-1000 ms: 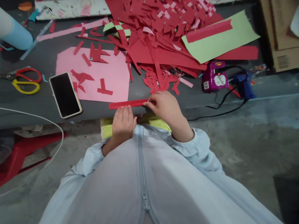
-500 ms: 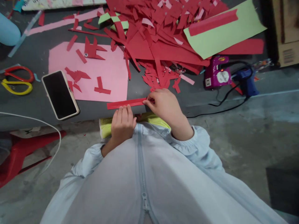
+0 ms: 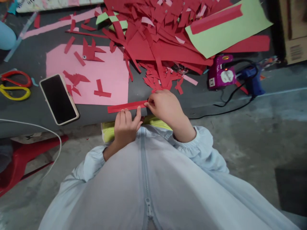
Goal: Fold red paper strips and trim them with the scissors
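Note:
A folded red paper strip (image 3: 126,106) lies along the near edge of the dark table, with a crease down its length. My right hand (image 3: 165,103) pinches the strip's right end between thumb and fingers. Below the strip, my left hand (image 3: 127,124) rests with fingers stretched out, the fingertips on its lower edge and the index finger set apart from the others. Behind the strip is a pink paper sheet (image 3: 117,80) carrying cut red pieces, among them a red paper fish (image 3: 92,52) with a small eye.
A phone (image 3: 59,99) and scissors (image 3: 15,84) lie to the left. Red paper scraps (image 3: 160,78) are heaped at the back under a green sheet (image 3: 216,38). To the right sit a purple box (image 3: 221,73) and a blue glue gun (image 3: 254,80) with a cable.
My left index finger has spread away from the other fingers, toward my right hand. The right hand keeps its pinch on the strip. The whole view has shifted slightly.

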A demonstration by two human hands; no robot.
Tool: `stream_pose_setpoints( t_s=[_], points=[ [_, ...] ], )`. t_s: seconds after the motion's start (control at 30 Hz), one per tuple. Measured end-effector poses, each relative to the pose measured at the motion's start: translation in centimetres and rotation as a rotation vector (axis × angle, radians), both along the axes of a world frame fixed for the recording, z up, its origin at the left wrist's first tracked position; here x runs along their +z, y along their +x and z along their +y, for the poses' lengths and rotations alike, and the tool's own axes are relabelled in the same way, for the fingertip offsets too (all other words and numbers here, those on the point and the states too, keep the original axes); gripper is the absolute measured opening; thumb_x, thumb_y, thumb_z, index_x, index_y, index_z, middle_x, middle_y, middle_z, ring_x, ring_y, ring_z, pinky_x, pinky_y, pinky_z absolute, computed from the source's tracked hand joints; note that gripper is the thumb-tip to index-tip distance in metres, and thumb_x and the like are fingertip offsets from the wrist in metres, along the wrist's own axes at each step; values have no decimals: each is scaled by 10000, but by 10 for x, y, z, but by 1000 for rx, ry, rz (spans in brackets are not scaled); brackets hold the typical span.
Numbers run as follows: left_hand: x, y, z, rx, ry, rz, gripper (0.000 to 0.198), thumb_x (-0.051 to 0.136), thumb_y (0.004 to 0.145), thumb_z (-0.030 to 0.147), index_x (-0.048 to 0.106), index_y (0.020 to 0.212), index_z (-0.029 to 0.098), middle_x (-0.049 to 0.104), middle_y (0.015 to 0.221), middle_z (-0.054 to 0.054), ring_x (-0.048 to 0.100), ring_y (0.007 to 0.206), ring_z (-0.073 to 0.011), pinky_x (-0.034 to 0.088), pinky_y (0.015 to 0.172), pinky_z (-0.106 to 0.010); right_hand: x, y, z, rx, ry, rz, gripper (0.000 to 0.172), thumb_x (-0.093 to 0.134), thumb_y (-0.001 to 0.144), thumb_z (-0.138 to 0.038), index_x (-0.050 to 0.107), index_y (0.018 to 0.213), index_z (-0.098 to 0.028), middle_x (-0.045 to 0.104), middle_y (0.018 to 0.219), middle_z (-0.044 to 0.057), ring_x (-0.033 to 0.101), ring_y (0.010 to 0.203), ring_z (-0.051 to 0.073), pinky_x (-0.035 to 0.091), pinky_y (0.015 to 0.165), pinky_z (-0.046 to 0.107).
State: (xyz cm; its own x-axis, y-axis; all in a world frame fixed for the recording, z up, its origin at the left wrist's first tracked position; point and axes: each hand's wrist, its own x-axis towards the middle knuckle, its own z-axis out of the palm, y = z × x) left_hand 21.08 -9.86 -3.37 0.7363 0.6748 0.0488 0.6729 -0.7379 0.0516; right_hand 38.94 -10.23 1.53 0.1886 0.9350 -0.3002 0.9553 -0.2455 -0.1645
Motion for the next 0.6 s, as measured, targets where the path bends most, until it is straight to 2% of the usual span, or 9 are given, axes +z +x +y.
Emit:
stream_pose_setpoints(
  t_s=[0.23,0.43,0.6],
  points=[
    [9,5,2,-60,14,72,597,504,930,471,408,1486,275,644,1202,-187,631,1065,-311,480,960,-499,-6,3,0,-4,35,8,289,502,917,-302,728,879,-126,708,915,166,589,864,269,376,747,361],
    [10,6,-1,-134,130,112,562,422,970,432,436,1472,180,639,1250,-197,603,1173,-339,504,910,-443,-5,20,-12,-44,111,107,291,544,913,-364,717,813,-153,691,855,124,572,854,252,367,746,350],
    [9,12,-2,-179,25,76,554,353,986,340,429,1465,71,608,1329,-213,556,1268,-331,472,987,-425,-6,33,-24,-111,152,103,338,506,938,-406,710,816,-165,673,833,116,553,833,247,359,744,351]
  ],
)
